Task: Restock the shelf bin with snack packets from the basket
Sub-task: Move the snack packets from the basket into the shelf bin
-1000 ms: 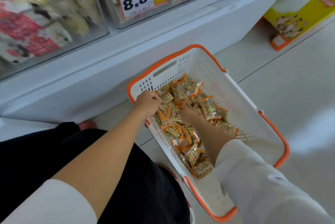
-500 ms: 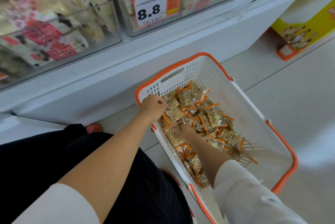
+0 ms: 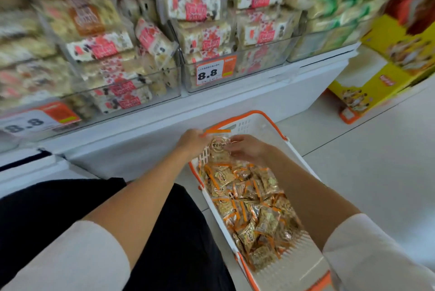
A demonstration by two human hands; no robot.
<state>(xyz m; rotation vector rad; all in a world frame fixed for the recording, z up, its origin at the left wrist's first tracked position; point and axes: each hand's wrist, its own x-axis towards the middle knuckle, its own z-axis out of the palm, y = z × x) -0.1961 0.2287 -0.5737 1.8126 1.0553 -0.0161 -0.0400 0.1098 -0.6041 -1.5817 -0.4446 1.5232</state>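
Pale tiled floor point(image 3: 376, 161) carries a white basket point(image 3: 249, 123) with an orange rim (snack packets point(image 3: 247, 196) inside). A yellow carton point(image 3: 367, 88) sits further right. White shelf point(image 3: 259, 92) holds clear bins point(image 3: 263, 64) of blurred packs, with an 8.8 price tag point(image 3: 215, 72) in front.

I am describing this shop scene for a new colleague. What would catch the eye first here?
The left hand and right hand hold a few snack packets between them above the far end of the orange-rimmed white basket. Under them a heap of orange-and-gold packets lies in the basket. Behind, a price tag reading 8.8 hangs on a clear shelf bin.
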